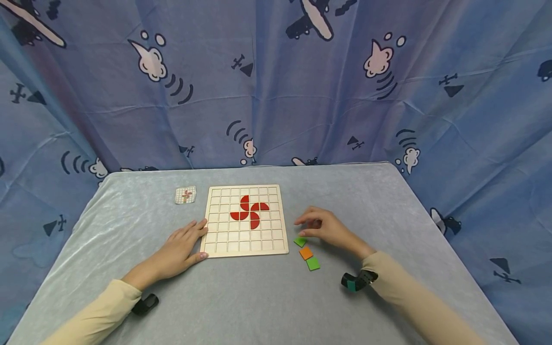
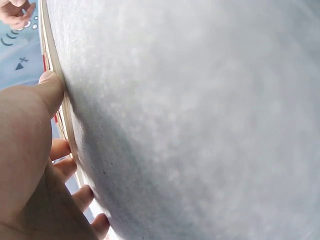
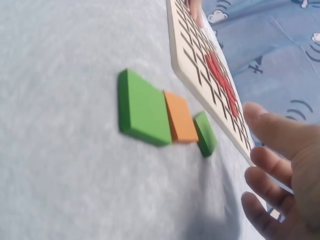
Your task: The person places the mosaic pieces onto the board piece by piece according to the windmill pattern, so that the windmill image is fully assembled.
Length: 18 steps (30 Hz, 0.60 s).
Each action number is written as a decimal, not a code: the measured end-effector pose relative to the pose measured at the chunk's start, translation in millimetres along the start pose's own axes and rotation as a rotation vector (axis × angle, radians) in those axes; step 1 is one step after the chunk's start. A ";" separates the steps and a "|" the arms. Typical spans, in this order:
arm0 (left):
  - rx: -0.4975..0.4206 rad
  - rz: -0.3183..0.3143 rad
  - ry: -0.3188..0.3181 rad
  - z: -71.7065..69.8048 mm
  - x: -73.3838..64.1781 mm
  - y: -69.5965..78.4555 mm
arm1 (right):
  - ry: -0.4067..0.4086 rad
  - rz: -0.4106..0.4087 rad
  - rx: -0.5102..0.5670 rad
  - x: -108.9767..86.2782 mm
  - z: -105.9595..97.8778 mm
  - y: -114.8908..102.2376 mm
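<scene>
A pale wooden grid board (image 1: 224, 239) lies flat on the table, with several red quarter-round pieces (image 1: 255, 220) forming a pinwheel on it. My left hand (image 1: 178, 250) rests against the board's left edge, thumb at the near corner and fingers stretched out. To the right of the board, my right hand (image 1: 325, 227) hovers by a green tile (image 1: 300, 242), fingers loosely bent with nothing between them. An orange tile (image 1: 306, 253) and a second green tile (image 1: 313, 263) follow in a slanting row toward me. In the right wrist view the fingers are apart from the tiles.
A small pattern card (image 1: 185, 195) with a printed grid and pinwheel lies left of the board. The table (image 1: 241, 302) wears a grey-blue cloth. Behind it hangs a blue curtain (image 1: 284, 120) with airplane prints. Each wrist wears a dark band.
</scene>
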<state>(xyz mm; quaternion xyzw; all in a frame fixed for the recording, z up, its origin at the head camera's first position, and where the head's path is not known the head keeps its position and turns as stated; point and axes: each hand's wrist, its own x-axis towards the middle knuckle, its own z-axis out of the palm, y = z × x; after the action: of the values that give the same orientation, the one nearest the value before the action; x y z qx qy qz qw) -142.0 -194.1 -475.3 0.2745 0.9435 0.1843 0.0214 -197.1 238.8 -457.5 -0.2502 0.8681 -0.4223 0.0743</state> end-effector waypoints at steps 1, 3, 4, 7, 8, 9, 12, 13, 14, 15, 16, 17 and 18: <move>0.002 -0.001 -0.003 0.2 -0.1 -0.3 | -0.005 0.001 0.005 -1.2 -1.3 1.3; 0.004 -0.003 -0.009 0.7 0.0 -0.9 | -0.012 -0.005 0.011 -2.8 -2.8 4.8; 0.006 -0.003 -0.009 0.9 0.0 -1.1 | -0.016 -0.004 0.013 -3.5 -3.7 5.8; 0.007 -0.004 -0.008 1.6 0.0 -1.8 | -0.031 0.004 0.021 -4.5 -5.9 8.2; 0.006 -0.004 -0.008 1.7 0.1 -1.9 | -0.036 0.009 0.026 -4.8 -6.4 9.2; 0.004 -0.005 -0.008 1.7 0.1 -1.9 | -0.043 0.019 0.030 -5.2 -7.2 9.6; 0.001 -0.007 -0.009 1.5 0.3 -1.7 | -0.057 0.042 0.044 -5.8 -8.6 12.1; -0.001 -0.008 -0.010 1.4 0.4 -1.6 | -0.060 0.045 0.046 -5.7 -8.5 13.8; -0.003 -0.009 -0.011 1.3 0.4 -1.5 | -0.063 0.046 0.051 -5.7 -8.5 15.5; -0.004 -0.009 -0.011 1.2 0.3 -1.4 | -0.067 0.048 0.053 -5.8 -8.5 16.7; -0.004 -0.010 -0.012 1.2 0.4 -1.4 | -0.072 0.048 0.058 -5.8 -8.3 17.9; -0.005 -0.010 -0.013 1.1 0.4 -1.3 | -0.079 0.050 0.063 -6.0 -8.4 18.9; -0.005 -0.010 -0.013 1.0 0.3 -1.3 | -0.088 0.052 0.067 -6.3 -8.4 19.9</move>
<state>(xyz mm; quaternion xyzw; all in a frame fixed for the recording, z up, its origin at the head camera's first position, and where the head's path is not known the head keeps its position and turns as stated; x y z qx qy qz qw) -142.8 -194.6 -476.7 0.2709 0.9442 0.1848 0.0293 -201.9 258.0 -468.0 -0.2432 0.8555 -0.4378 0.1317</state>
